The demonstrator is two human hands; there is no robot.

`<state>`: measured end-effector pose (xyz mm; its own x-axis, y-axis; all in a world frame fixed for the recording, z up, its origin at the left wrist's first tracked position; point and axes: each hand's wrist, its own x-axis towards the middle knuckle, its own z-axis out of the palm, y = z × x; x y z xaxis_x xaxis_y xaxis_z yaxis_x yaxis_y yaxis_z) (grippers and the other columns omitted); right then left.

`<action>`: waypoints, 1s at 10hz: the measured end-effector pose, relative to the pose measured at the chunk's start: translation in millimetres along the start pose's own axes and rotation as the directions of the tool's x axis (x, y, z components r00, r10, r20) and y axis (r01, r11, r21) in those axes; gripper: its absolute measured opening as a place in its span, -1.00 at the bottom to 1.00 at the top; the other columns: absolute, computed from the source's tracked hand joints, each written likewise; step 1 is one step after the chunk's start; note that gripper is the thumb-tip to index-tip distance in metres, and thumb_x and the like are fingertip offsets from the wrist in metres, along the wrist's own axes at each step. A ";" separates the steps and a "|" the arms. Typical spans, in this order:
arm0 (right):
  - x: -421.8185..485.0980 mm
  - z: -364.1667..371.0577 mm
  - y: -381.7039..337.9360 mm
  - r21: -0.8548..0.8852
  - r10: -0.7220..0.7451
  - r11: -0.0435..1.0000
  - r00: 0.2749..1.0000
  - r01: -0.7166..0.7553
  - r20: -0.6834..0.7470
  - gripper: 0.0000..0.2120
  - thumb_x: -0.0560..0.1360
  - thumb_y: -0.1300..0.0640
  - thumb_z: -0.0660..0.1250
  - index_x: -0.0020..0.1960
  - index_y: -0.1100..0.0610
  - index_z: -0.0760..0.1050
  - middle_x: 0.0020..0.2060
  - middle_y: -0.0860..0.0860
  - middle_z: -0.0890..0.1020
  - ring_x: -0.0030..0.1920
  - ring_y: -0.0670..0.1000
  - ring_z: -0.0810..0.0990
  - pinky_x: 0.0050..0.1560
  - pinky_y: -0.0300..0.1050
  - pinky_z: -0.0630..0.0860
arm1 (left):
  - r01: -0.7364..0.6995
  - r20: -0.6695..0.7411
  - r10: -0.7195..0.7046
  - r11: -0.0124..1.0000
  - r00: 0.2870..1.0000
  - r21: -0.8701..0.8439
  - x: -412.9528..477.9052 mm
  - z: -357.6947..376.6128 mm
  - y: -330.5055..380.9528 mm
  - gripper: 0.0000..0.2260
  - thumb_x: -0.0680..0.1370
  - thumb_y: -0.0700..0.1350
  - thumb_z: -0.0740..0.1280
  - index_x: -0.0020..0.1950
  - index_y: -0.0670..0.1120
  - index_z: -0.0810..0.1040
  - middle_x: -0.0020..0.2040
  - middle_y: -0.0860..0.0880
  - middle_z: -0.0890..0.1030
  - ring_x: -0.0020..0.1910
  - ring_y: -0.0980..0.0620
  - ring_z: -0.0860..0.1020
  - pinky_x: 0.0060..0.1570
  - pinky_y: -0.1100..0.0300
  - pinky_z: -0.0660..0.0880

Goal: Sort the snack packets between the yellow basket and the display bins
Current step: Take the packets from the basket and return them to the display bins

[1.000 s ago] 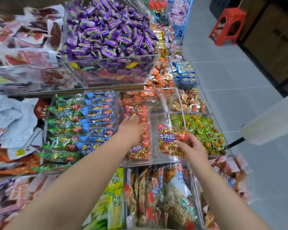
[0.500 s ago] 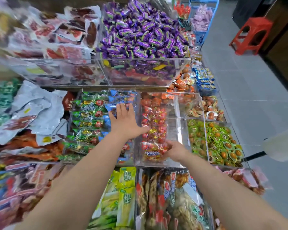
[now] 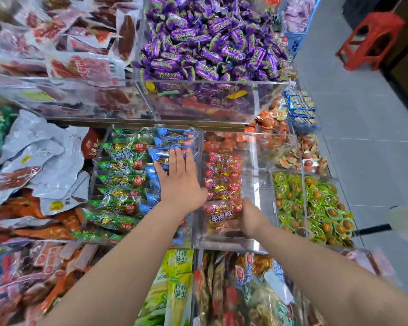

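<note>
Red-and-gold crinkly foil, the snack packet (image 3: pixel 220 214) in hand lies at the near end of a clear acrylic display bin (image 3: pixel 231 243), its long axis running left to right, in line with the stack of matching red packets (image 3: pixel 223 180) behind it, of which about 5 show. The right hand (image 3: pixel 250 218) is the nearer of the 2 hands: it meets the packet's right end and appears to grip it there, though its fingers are mostly hidden. The left hand (image 3: pixel 180 182) lies flat with straight fingers on the blue foil packets (image 3: pixel 172 142) in the neighbouring bin, just across the clear wall to the left, holding nothing. Roughly 6 blue packets and 7 green foil packets (image 3: pixel 120 182) fill that bin in 2 columns. My guess is that the coming move turns on the packet staying square to the stack while the right hand lets go. The yellow basket is not in view, and 1 red plastic stool (image 3: pixel 372 41) stands on the floor, well apart.
</note>
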<state>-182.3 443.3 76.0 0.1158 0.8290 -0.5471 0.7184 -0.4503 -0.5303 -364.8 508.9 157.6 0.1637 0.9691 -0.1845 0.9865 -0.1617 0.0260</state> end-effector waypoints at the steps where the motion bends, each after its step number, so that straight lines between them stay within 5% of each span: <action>1: 0.4 7.4 3.0 0.255 0.014 0.966 0.991 -0.047 0.131 -0.42 0.35 0.23 0.50 0.18 0.07 0.21 0.12 0.08 0.54 0.13 0.08 0.54 0.17 -0.09 0.49 | 0.003 -0.010 -0.003 1.000 1.000 0.011 1.0 2.1 -0.4 -0.08 0.48 0.24 0.17 0.52 -0.11 -0.37 0.56 -0.18 -0.28 0.53 -0.14 -0.30 0.37 -0.32 -0.30; 2: -6.9 -6.6 5.9 0.218 0.035 0.970 0.948 -0.109 0.317 -0.06 0.33 0.19 0.53 0.44 0.16 -0.07 0.31 0.10 0.37 0.32 0.13 0.39 0.31 -0.06 0.33 | 0.001 -0.016 0.000 1.000 1.000 0.007 1.1 2.6 -0.8 -0.08 0.47 0.23 0.17 0.53 -0.12 -0.37 0.56 -0.18 -0.27 0.53 -0.14 -0.30 0.37 -0.32 -0.30; 3: -23.6 -33.9 2.7 0.244 -0.053 0.969 0.996 0.034 0.069 0.18 0.19 -0.11 0.59 0.52 0.04 -0.14 0.41 0.00 0.24 0.41 0.05 0.25 0.36 -0.06 0.25 | 0.000 -0.036 0.001 1.000 0.999 0.010 -0.1 3.9 -1.0 -0.10 0.47 0.23 0.17 0.53 -0.12 -0.34 0.56 -0.18 -0.25 0.54 -0.14 -0.28 0.38 -0.32 -0.30; 4: -29.8 -41.9 -7.7 -0.225 -0.411 0.896 0.908 0.383 -0.088 -0.19 0.30 -0.19 0.48 0.44 -0.01 0.23 0.30 -0.01 0.43 0.29 0.02 0.41 0.24 -0.12 0.35 | 0.002 -0.047 -0.001 1.000 0.999 0.007 -1.6 2.3 0.2 -0.11 0.48 0.22 0.16 0.54 -0.12 -0.32 0.57 -0.19 -0.23 0.54 -0.14 -0.27 0.38 -0.32 -0.30; 5: -27.7 -34.8 -25.2 -0.424 -0.397 0.806 0.908 0.413 0.130 -0.59 0.35 -0.09 0.44 0.09 0.04 0.40 0.06 0.05 0.54 0.06 0.09 0.53 -0.10 -0.12 0.46 | 0.004 -0.041 -0.004 1.000 0.999 0.010 -2.2 0.7 0.7 -0.11 0.48 0.22 0.17 0.54 -0.12 -0.32 0.56 -0.19 -0.24 0.54 -0.14 -0.27 0.38 -0.32 -0.29; 6: -29.3 -15.2 -38.1 -0.645 -0.245 0.623 0.894 0.442 0.376 -0.81 0.47 -0.01 0.31 -0.01 0.09 0.51 -0.15 0.05 0.59 -0.15 0.12 0.56 -0.18 -0.10 0.54 | 0.003 -0.050 -0.003 1.000 0.999 0.005 -2.9 0.2 0.6 -0.12 0.48 0.21 0.16 0.54 -0.13 -0.31 0.57 -0.19 -0.23 0.54 -0.14 -0.27 0.38 -0.33 -0.29; 8: -19.9 -1.0 -40.6 -0.661 -0.199 0.604 0.887 0.446 0.417 -0.60 0.55 0.13 0.22 0.39 0.04 0.37 0.11 0.10 0.60 0.07 0.16 0.57 -0.01 -0.04 0.56 | 0.002 -0.065 -0.001 1.000 0.998 0.002 -2.4 2.4 0.7 -0.14 0.49 0.20 0.14 0.54 -0.13 -0.30 0.57 -0.19 -0.22 0.54 -0.15 -0.26 0.37 -0.34 -0.29; 10: -15.1 10.7 -42.1 -0.764 -0.207 0.560 0.947 0.322 0.247 -0.59 0.55 0.25 0.18 0.38 0.03 0.31 0.06 0.09 0.59 0.04 0.18 0.59 -0.05 0.00 0.54 | 0.000 -0.067 0.000 1.000 0.998 -0.003 -2.6 4.0 0.1 -0.13 0.48 0.21 0.14 0.54 -0.13 -0.30 0.57 -0.19 -0.22 0.54 -0.14 -0.26 0.38 -0.33 -0.29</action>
<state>-221.6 446.2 99.7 -0.2089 0.7960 -0.5681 0.9631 0.2683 0.0217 -365.2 505.6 154.1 0.1638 0.9794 -0.1179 0.9864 -0.1615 0.0290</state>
